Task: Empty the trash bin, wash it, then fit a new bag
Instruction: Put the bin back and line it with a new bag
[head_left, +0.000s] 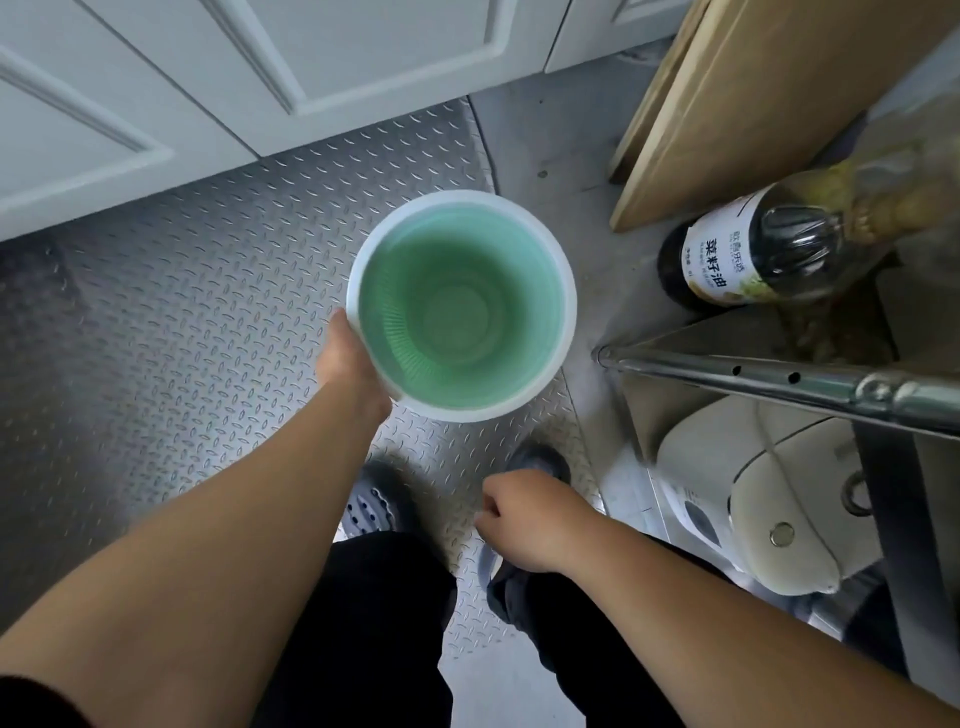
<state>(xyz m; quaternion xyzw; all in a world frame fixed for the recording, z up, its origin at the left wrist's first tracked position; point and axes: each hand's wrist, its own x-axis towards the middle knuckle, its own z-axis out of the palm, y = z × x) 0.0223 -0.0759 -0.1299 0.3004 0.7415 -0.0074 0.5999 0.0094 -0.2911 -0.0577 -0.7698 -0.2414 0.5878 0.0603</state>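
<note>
The left arm (218, 561) reaches forward from the near edge, and its left hand (349, 364) grips the white rim of the bin (462, 306), fingers hidden under the rim. The bin is upright, mouth to the camera, its green ribbed inside bare. Below the bin, the right hand (524, 519) hangs with fingers curled; it seems to hold nothing, though the fingertips are blurred. Right of the bin stands a dark oil bottle (727, 260) beside a cardboard box (753, 104). Under the bin lies a ridged metal floor plate (182, 312).
</note>
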